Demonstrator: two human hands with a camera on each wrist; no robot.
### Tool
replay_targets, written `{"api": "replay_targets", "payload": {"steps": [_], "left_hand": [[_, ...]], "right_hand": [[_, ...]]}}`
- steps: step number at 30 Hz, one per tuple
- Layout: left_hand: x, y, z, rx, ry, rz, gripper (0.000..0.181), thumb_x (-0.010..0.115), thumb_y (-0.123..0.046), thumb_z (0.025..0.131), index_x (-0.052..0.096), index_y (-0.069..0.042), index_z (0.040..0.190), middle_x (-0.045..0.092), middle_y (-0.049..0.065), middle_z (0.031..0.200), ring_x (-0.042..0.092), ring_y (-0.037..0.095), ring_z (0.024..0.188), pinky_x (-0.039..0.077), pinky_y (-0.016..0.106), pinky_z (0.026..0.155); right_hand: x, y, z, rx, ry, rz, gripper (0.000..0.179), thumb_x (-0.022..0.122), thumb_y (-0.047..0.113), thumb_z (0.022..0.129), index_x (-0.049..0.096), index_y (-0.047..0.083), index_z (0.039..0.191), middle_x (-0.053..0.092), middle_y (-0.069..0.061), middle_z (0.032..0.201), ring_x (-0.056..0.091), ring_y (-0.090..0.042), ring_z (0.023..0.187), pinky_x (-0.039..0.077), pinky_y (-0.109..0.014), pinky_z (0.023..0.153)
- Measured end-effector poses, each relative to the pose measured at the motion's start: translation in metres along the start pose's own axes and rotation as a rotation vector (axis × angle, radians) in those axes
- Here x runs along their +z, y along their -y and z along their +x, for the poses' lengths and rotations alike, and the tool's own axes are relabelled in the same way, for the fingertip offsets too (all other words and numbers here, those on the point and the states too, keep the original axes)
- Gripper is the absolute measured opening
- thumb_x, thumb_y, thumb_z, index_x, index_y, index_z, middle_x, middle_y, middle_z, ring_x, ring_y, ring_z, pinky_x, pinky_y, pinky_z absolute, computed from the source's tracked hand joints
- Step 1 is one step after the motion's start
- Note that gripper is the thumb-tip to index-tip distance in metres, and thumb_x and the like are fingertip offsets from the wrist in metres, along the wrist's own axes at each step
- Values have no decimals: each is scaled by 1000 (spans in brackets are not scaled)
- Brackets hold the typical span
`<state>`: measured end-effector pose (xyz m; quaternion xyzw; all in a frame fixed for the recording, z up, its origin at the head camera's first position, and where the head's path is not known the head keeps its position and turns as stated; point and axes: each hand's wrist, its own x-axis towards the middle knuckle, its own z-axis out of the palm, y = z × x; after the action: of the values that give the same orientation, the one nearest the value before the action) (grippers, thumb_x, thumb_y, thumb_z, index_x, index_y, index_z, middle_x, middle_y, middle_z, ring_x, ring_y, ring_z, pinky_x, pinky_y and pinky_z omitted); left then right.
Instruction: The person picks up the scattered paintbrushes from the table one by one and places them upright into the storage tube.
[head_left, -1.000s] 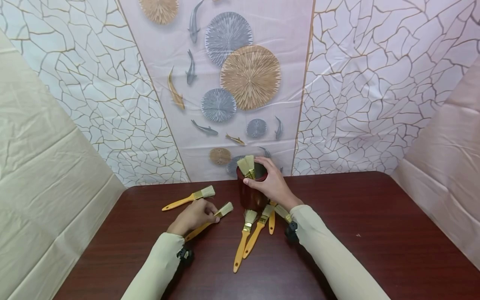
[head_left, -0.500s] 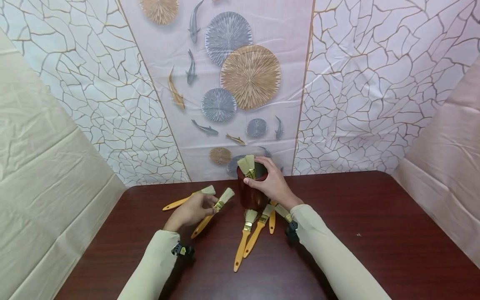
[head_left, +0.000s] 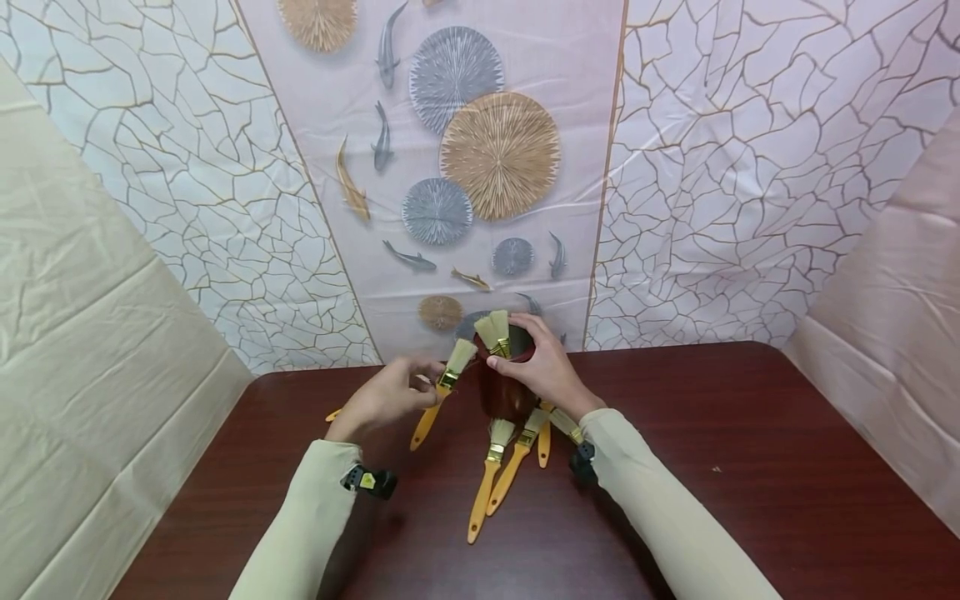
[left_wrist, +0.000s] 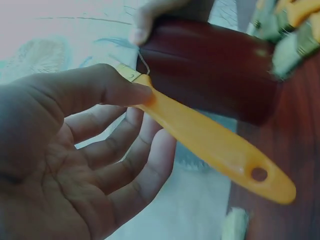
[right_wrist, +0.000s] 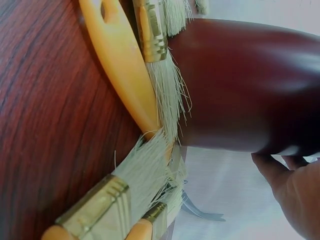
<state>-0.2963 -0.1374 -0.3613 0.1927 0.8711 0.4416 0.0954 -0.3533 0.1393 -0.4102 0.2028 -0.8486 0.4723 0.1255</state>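
Note:
My left hand (head_left: pixel 393 392) pinches a paintbrush (head_left: pixel 425 427) between thumb and fingers near its metal band. This brush has a yellow handle and pale bristles, which point up and right, close to the cup's left side. With my right hand (head_left: pixel 546 362) I hold the dark red cup (head_left: pixel 501 392) at its rim, thumb in front and fingers behind. Two brushes (head_left: pixel 495 332) stand in the cup, bristles up. In the left wrist view, the held brush's handle (left_wrist: pixel 215 142) crosses in front of the cup (left_wrist: pixel 200 65). The right wrist view shows fingers at the cup's wall (right_wrist: pixel 235 90).
Several paintbrushes (head_left: pixel 482 500) lie at the cup's foot, some partly under my right wrist. Another brush handle (head_left: pixel 334 413) pokes out behind my left hand, the rest hidden. The dark wooden table (head_left: pixel 712 508) ends at a patterned cloth backdrop (head_left: pixel 690 208).
My left hand has lifted its paintbrush from the table and carried it up and right toward the cup, tilting it more upright. My right hand has stayed on the cup.

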Motion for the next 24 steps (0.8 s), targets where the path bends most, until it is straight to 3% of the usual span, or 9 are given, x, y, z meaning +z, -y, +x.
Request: {"api": "replay_targets", "payload": {"steps": [4,8,13,19,24], "left_hand": [[-3,-15,7,28,-18,-30,30,67,-2,100,67,1,129,73,13,109,70,22,98,60,39,86],[-6,-31,15,49,-69,-5,32,69,-8,102,65,2,132,74,15,111,71,27,104,60,42,88],[-10,-52,28,99,-163,25,32,71,-13,102,64,2,129,72,17,117,71,33,109,60,46,88],[-13,-73,43,212,-292,-19,18,71,-10,102,67,0,116,72,14,105,73,27,94,59,38,77],[-14,-87,56,287,-380,-90,34,71,-5,101,61,-1,133,70,17,114,75,32,97,63,36,70]], "right_hand": [[-1,0,0,-1,5,-2,83,85,48,88,49,16,155,41,-3,162,38,-30,151,37,-59,118],[-2,0,-1,-3,15,13,83,84,49,89,48,17,156,40,-2,163,38,-29,152,36,-59,119],[-2,-2,-2,0,12,15,83,84,48,89,49,16,156,40,-3,163,38,-30,151,35,-59,119],[0,-1,-1,9,3,10,83,86,45,88,50,14,155,42,-4,161,40,-29,150,37,-57,119],[0,1,0,8,1,16,84,87,45,87,50,14,155,43,-4,161,42,-29,149,37,-56,118]]}}
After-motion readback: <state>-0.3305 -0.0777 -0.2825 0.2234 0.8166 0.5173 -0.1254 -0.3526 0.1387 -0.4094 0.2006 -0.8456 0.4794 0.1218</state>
